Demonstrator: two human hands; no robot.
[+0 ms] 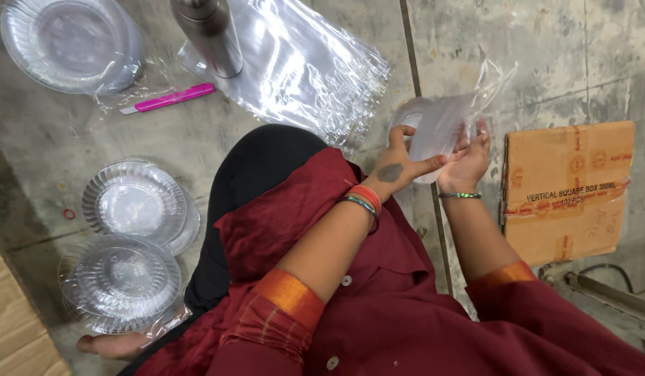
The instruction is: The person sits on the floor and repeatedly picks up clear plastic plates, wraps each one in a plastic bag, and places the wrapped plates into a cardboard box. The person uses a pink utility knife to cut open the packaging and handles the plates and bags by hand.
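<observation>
Both hands grip perhaps one clear bag.

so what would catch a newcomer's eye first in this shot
Both hands, left hand and right hand, meet at centre right, holding a clear plastic bag with clear plates inside. Stacks of clear plastic plates sit on the floor at left, a pink cutter lies above them, and a cardboard box rests at right.

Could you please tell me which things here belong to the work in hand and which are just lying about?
In hand: left hand, right hand, clear plastic bag, stack of clear bags, clear plate stacks.
Lying about: pink utility knife, steel bottle, cardboard box.
</observation>
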